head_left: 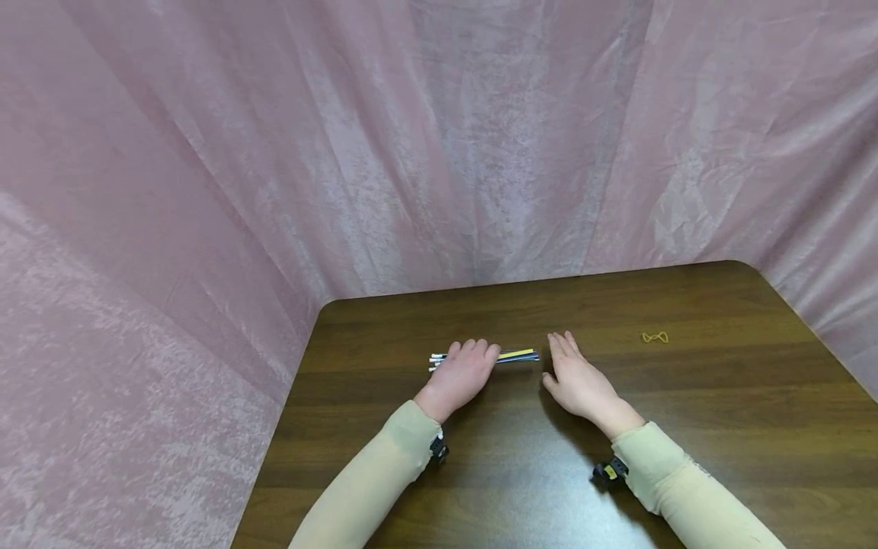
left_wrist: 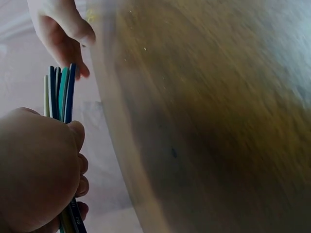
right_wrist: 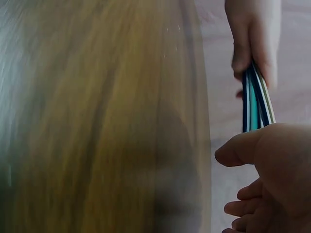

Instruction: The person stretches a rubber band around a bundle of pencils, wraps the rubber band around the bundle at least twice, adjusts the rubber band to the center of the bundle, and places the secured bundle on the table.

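My left hand (head_left: 468,370) grips a bundle of pencils (head_left: 517,355) above the table, fingers curled round its middle. White ends of the pencils stick out to the left of the hand; yellow and dark blue lengths show on its right. In the left wrist view, dark blue, green and pale pencils (left_wrist: 63,94) stand out of the fist side by side. My right hand (head_left: 576,379) is held just right of the bundle's end, fingers extended and thumb apart, holding nothing. From the right wrist view, the pencils (right_wrist: 254,99) lie beyond the right thumb; whether they touch that hand is unclear.
A yellow rubber band (head_left: 655,337), twisted into a bow shape, lies on the brown wooden table (head_left: 727,396) to the right. Pink curtains (head_left: 480,152) hang behind the table's far edge and along its sides.
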`<state>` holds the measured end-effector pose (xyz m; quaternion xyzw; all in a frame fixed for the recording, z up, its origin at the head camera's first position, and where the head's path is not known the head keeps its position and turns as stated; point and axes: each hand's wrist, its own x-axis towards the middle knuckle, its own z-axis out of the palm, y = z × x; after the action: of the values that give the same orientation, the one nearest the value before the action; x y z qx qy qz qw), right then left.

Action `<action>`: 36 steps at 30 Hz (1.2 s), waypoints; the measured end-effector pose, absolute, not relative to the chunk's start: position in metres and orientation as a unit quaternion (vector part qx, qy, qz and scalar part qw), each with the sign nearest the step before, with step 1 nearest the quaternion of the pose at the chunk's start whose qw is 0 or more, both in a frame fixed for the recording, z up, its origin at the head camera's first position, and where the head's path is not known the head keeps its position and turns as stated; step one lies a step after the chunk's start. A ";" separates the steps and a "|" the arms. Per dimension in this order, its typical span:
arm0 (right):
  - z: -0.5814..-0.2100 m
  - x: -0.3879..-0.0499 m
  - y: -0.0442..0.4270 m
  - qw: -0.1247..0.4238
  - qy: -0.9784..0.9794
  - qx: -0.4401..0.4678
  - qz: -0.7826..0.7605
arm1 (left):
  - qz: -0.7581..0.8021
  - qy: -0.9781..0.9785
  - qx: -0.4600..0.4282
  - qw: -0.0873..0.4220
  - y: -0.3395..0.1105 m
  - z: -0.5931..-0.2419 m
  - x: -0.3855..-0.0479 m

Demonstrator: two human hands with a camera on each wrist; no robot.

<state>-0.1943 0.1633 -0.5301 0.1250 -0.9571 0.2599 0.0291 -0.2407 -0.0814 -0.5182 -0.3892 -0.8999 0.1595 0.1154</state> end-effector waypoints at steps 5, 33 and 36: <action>-0.527 -0.198 0.193 0.047 -0.959 0.096 0.264 | 0.146 -0.906 -0.383 0.103 -0.087 -0.519 -0.243; -0.524 -0.209 0.357 0.058 -0.979 0.007 0.198 | 0.117 -0.916 -0.376 0.077 -0.093 -0.526 -0.247; -0.525 -0.210 0.357 0.060 -0.979 0.012 0.193 | 0.109 -0.917 -0.377 0.076 -0.091 -0.526 -0.247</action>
<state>-0.2102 0.3566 -0.5250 0.0117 -0.9793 0.1929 0.0598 -0.2474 -0.0914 -0.5260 -0.3766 -0.9167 0.1095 0.0763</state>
